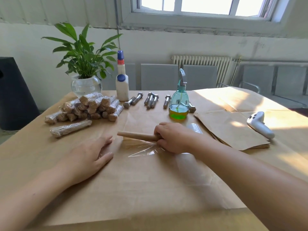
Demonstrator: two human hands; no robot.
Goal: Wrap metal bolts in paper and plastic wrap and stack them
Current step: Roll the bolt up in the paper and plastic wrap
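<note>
Head view shows me my right hand (173, 137) gripping the paper-wrapped bolt (136, 136) on the plastic wrap (146, 150) at centre, my left hand (93, 157) pressing flat at 9 o'clock, the wrapped stack (90, 105) at 11 o'clock.

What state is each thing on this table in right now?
Left hand: flat, pressing the plastic wrap.
Right hand: gripping the paper roll.
Paper roll: paper-wrapped, lying on the plastic wrap.
Plastic wrap: spread out, crinkled.
Stack: wrapped and piled.
Lone bundle: wrapped, lying beside the stack.
Bolts: bare, unwrapped.
Spray bottle: upright, partly full.
Glue bottle: upright, capped.
Paper sheets: flat, stacked.
</note>
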